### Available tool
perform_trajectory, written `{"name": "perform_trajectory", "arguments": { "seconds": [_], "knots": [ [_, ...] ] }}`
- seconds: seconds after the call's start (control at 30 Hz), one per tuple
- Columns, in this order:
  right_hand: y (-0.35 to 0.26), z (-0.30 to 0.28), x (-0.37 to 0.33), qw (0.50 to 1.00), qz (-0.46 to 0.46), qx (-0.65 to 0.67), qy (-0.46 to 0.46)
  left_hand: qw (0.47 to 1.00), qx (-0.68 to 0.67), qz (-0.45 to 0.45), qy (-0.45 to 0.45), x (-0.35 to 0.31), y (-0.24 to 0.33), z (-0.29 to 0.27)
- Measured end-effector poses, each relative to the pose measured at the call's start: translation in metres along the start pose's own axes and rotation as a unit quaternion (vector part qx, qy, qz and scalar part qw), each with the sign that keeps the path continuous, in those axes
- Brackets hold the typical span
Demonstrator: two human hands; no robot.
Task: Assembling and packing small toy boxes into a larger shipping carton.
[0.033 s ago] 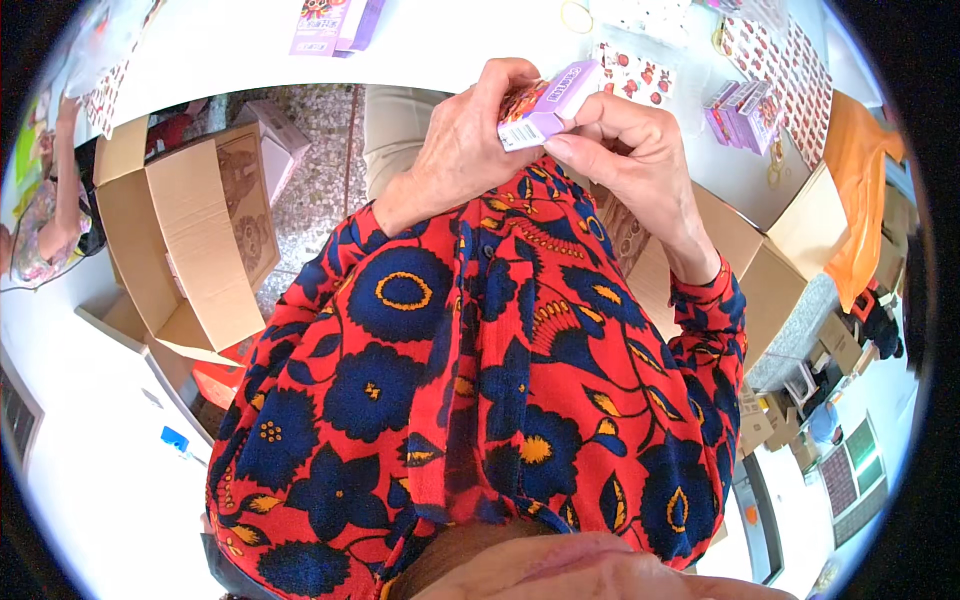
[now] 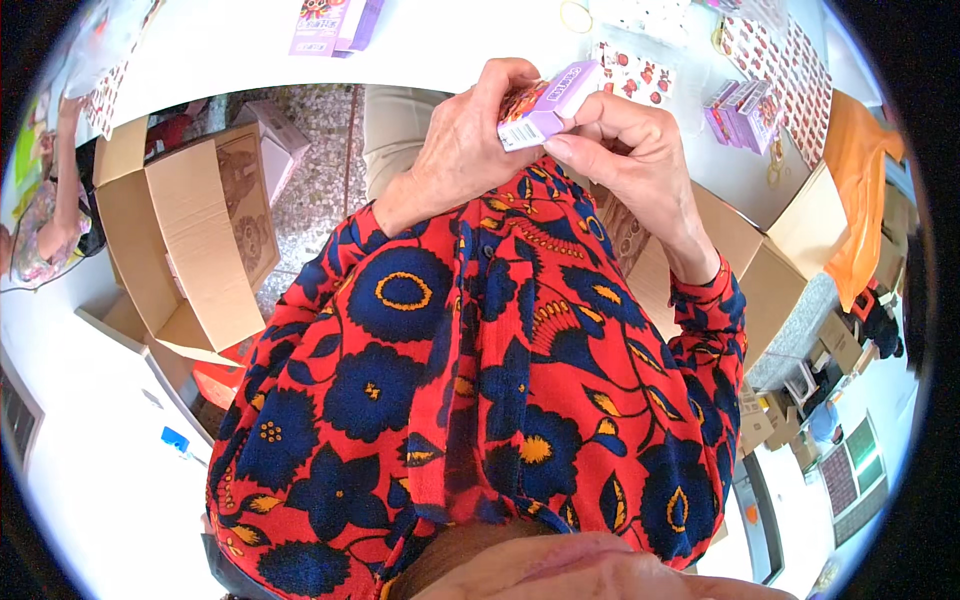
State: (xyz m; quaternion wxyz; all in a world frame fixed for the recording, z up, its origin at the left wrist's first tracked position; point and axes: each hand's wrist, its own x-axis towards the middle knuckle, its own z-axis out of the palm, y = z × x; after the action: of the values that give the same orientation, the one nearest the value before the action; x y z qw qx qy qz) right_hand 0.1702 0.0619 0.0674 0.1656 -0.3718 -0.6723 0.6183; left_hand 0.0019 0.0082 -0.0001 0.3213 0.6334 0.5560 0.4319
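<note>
A small purple and white printed carton (image 2: pixel 562 97) is held between my two hands at the near edge of the white table. My left hand (image 2: pixel 458 135) is closed round its left side, with the fingertips partly hidden behind it. My right hand (image 2: pixel 637 150) pinches the carton's lower right corner between thumb and bent fingers. The end of the carton turned toward me carries a barcode. Just past my hands lies a sheet of red character stickers (image 2: pixel 637 75).
Purple cartons stand at the far left (image 2: pixel 335 22) and to the right (image 2: pixel 745 115) on the white table (image 2: pixel 430 45). Open cardboard boxes flank me at left (image 2: pixel 190 235) and right (image 2: pixel 765 285). An orange plastic sheet (image 2: pixel 855 190) hangs at the right. Another person's arm (image 2: pixel 67 165) shows at far left.
</note>
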Motion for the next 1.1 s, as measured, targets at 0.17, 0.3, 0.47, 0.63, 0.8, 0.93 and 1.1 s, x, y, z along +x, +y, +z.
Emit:
{"name": "perform_trajectory", "arguments": {
  "seconds": [0.17, 0.3, 0.47, 0.63, 0.8, 0.93, 1.1],
  "knots": [
    [0.002, 0.005, -0.002, 0.995, -0.052, -0.060, 0.058, 0.999, -0.031, -0.024, -0.020, -0.001, 0.004, 0.001],
    [0.012, 0.010, 0.002, 0.979, -0.133, -0.113, 0.106, 0.996, -0.068, -0.043, -0.034, -0.002, 0.008, 0.001],
    [0.009, 0.007, -0.001, 0.941, -0.244, -0.183, 0.145, 0.979, -0.164, -0.085, -0.088, -0.001, 0.010, -0.003],
    [0.012, -0.021, 0.005, 0.940, -0.218, -0.171, 0.201, 0.924, -0.333, -0.123, -0.141, -0.005, 0.004, -0.005],
    [0.009, -0.016, 0.006, 0.929, -0.271, -0.178, 0.180, 0.925, -0.323, -0.127, -0.156, -0.001, 0.008, -0.008],
    [0.000, -0.005, 0.010, 0.851, -0.355, -0.349, 0.167, 0.922, -0.329, -0.137, -0.152, -0.002, 0.016, -0.008],
    [0.013, 0.001, 0.018, 0.846, -0.382, -0.325, 0.181, 0.935, -0.292, -0.136, -0.150, -0.003, 0.014, -0.008]
  ]
}}
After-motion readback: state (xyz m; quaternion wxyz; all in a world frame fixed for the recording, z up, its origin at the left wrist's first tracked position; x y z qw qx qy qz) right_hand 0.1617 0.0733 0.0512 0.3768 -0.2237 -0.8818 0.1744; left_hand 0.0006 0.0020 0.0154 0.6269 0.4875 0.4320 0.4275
